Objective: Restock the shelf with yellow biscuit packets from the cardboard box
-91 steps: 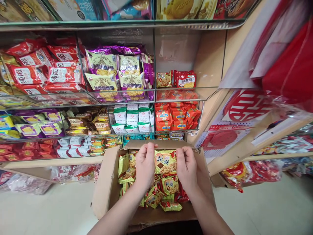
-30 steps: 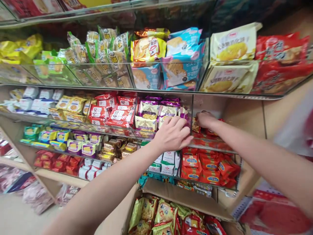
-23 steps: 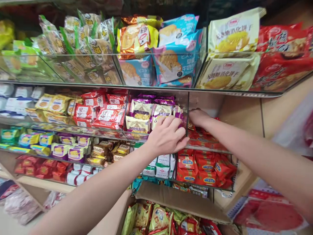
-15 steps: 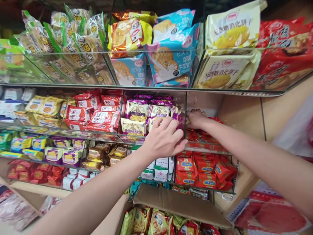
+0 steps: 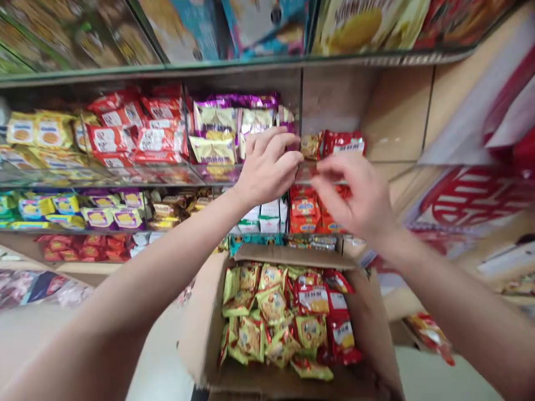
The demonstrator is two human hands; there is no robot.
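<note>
My left hand [image 5: 271,164] is at the middle shelf, in front of the purple-and-cream biscuit packets [image 5: 217,125]. Its fingers are curled and the thumb is close to the forefinger, beside the clear divider [image 5: 301,100]; what they grip, if anything, is hidden. My right hand [image 5: 355,192], slightly blurred, hovers in front of the bin right of that divider. Its thumb and forefinger are apart with nothing visible between them. Behind it in the bin lie a red packet [image 5: 345,143] and a yellowish packet [image 5: 312,146]. Below is an open cardboard box [image 5: 204,323] of yellow packets [image 5: 273,303] and red packets [image 5: 341,334].
A glass-edged shelf [image 5: 234,69] runs above my hands. Red-and-white packets [image 5: 137,139] fill the bin on the left. Orange-red packets [image 5: 304,207] sit one tier lower. Wrapped goods with red print [image 5: 463,206] hang at the right.
My right hand has drawn back out of the right bin toward me, its fingers now apart. The view has tilted down, showing more of the box. My left hand stays by the divider.
</note>
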